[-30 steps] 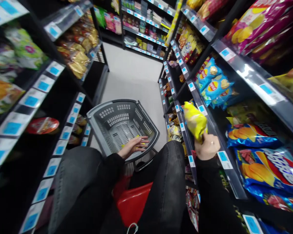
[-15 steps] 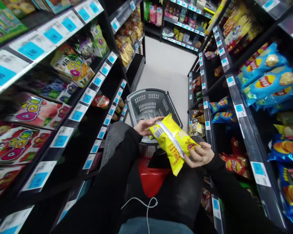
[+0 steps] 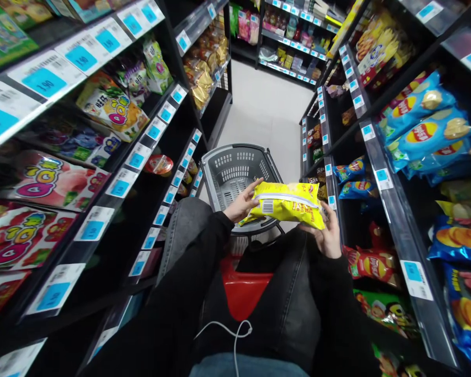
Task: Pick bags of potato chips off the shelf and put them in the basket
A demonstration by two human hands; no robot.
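A yellow snack bag (image 3: 286,203) is held lengthwise across my front, its back seam and barcode facing up. My left hand (image 3: 244,203) grips its left end, fingers on top near the barcode. At the other end, my right hand (image 3: 326,230) closes around the bag's right edge, with some fingers hidden behind it. Just beyond and below the bag stands a grey shopping basket (image 3: 235,178) with slotted walls. Some yellow packaging shows low in the basket by my left hand, partly hidden by the bag.
Shelves with price tags line both sides, gummy candy boxes (image 3: 51,178) on the left and blue chip bags (image 3: 419,131) on the right. A red stool (image 3: 243,288) is between my legs, and a white cable (image 3: 235,332) hangs over my lap. Pale floor (image 3: 262,104) runs ahead.
The yellow snack bag has turned from a downward slant to nearly level. My right hand has risen with its end, and my left hand has shifted slightly along the bag.
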